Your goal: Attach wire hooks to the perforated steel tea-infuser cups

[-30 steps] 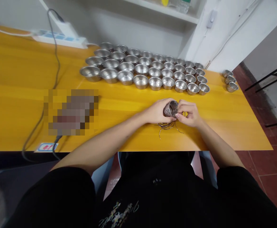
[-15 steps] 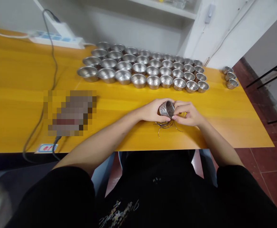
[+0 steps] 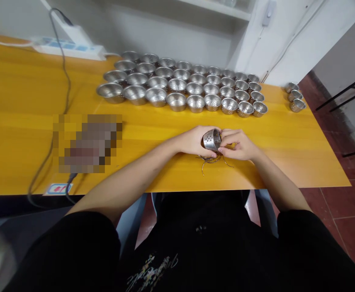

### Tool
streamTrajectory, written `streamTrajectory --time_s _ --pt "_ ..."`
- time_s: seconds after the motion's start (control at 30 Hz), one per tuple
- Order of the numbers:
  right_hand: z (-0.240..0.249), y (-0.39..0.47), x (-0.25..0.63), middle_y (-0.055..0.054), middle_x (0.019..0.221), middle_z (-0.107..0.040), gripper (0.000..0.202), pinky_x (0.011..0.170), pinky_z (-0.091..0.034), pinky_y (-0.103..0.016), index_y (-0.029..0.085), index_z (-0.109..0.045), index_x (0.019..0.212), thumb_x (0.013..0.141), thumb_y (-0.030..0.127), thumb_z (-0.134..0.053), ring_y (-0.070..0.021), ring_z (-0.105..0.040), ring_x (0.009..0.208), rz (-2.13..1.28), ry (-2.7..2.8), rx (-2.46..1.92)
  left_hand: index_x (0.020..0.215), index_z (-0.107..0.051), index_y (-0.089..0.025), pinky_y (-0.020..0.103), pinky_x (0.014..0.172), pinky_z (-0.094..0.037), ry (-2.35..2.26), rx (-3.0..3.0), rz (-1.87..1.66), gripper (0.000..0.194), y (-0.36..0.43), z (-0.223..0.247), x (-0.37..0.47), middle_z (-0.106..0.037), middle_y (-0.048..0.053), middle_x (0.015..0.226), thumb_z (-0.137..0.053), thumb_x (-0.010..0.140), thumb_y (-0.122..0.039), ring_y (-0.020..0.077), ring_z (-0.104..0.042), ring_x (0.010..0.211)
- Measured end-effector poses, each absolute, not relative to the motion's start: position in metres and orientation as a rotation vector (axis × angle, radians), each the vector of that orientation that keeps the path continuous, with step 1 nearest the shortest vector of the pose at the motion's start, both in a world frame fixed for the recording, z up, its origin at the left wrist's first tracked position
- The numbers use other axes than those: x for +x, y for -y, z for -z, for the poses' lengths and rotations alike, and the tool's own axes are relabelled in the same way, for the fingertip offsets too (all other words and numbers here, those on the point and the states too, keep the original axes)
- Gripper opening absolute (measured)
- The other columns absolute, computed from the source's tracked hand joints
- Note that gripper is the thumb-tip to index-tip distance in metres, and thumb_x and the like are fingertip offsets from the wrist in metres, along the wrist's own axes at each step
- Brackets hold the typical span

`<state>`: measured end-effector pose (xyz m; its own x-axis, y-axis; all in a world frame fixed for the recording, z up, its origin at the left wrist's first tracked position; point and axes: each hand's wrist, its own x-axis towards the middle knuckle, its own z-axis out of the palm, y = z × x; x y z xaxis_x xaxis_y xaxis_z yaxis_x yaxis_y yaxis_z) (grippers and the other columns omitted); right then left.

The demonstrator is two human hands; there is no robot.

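One perforated silver-metal cup (image 3: 210,139) tilts, gripped by the left hand (image 3: 194,140). The right hand (image 3: 242,149) curls at its rim, hold unclear.

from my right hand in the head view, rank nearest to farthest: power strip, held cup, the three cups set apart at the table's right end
From the right hand:
1. Held cup: at its fingertips, in the left hand.
2. Three cups: back right.
3. Power strip: far back left.

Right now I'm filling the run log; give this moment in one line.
left hand: holding perforated metal cup, tilted; right hand: at cup's rim; below: curved wires on table; beyond: rows of metal cups
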<state>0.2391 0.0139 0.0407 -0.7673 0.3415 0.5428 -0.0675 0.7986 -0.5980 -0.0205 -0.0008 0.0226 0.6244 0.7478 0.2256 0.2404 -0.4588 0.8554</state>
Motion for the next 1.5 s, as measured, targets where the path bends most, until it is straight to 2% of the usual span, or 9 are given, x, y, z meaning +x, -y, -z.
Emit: streamTrajectory --time_s 0.13,0.4,0.63,0.97,1.13,1.23,1.37,1.5 --pt "-0.039 -0.015 0.240 0.000 0.081 -0.071 0.029 0.077 -0.053 -0.034 0.024 -0.079 0.084 0.111 0.035 -0.078 -0.0173 -0.064 0.079 -0.821 2.324 -0.200 0.131 -0.078 -0.022 0.044 0.105 -0.065 -0.823 2.033 -0.769 0.074 0.000 -0.020 -0.019 -0.089 0.010 0.126 -0.105 0.067 -0.046 0.0301 -0.085 0.114" --pt "-0.039 -0.016 0.240 0.000 0.078 -0.066 0.035 0.076 -0.052 -0.035 0.023 -0.076 0.082 0.113 0.038 -0.077 -0.0171 -0.061 0.075 -0.863 2.319 -0.200 0.120 -0.080 -0.024 0.038 0.096 -0.064 -0.894 2.125 -0.746 0.055 0.002 -0.025 -0.016 -0.090 0.006 0.115 -0.098 0.070 -0.039 0.0269 -0.084 0.105" --pt "-0.041 -0.016 0.239 0.000 0.077 -0.065 0.038 0.076 -0.051 -0.034 0.023 -0.072 0.078 0.113 0.038 -0.076 -0.0168 -0.059 0.075 -0.840 2.340 -0.209 0.112 -0.079 -0.024 0.035 0.088 -0.061 -0.912 2.127 -0.739 0.047 0.004 -0.028 -0.015 -0.088 0.004 0.106 -0.094 0.070 -0.039 0.0246 -0.082 0.096" --pt "-0.037 -0.015 0.240 0.000 0.077 -0.065 0.040 0.074 -0.050 -0.033 0.023 -0.071 0.080 0.114 0.042 -0.078 -0.0166 -0.060 0.076 -0.886 2.311 -0.208 0.116 -0.077 -0.022 0.035 0.087 -0.061 -0.879 2.108 -0.738 0.049 0.005 -0.028 -0.016 -0.087 0.004 0.109 -0.091 0.073 -0.041 0.0240 -0.082 0.096" --pt "-0.036 -0.014 0.246 0.001 0.081 -0.068 0.029 0.070 -0.049 -0.031 0.023 -0.072 0.087 0.109 0.037 -0.083 -0.0152 -0.060 0.074 -0.890 2.304 -0.265 0.132 -0.077 -0.024 0.039 0.100 -0.064 -0.849 2.140 -0.770 0.064 0.004 -0.023 -0.016 -0.089 0.008 0.125 -0.097 0.074 -0.043 0.0287 -0.085 0.111" --pt "-0.036 -0.015 0.248 0.000 0.086 -0.072 0.023 0.073 -0.054 -0.034 0.024 -0.075 0.092 0.105 0.038 -0.087 -0.0165 -0.064 0.076 -0.872 2.268 -0.331 0.145 -0.074 -0.023 0.045 0.110 -0.064 -0.801 2.140 -0.821 0.076 0.002 -0.019 -0.017 -0.088 0.011 0.136 -0.099 0.077 -0.046 0.0325 -0.085 0.121" --pt "-0.033 -0.017 0.245 -0.005 0.108 -0.078 0.016 0.083 -0.061 -0.042 0.029 -0.081 0.103 0.103 0.044 -0.089 -0.0231 -0.073 0.094 -0.761 2.180 -0.385 0.159 -0.066 -0.025 0.054 0.125 -0.060 -0.750 2.112 -0.980 0.087 -0.003 -0.013 -0.017 -0.083 0.015 0.149 -0.099 0.080 -0.046 0.0363 -0.081 0.136" --pt "-0.028 -0.022 0.244 -0.009 0.136 -0.078 0.029 0.089 -0.065 -0.046 0.034 -0.084 0.123 0.099 0.049 -0.093 -0.0299 -0.076 0.119 -0.682 2.070 -0.472 0.164 -0.062 -0.024 0.058 0.129 -0.058 -0.766 2.097 -1.140 0.094 -0.008 -0.008 -0.015 -0.077 0.018 0.159 -0.100 0.080 -0.044 0.0387 -0.077 0.144"
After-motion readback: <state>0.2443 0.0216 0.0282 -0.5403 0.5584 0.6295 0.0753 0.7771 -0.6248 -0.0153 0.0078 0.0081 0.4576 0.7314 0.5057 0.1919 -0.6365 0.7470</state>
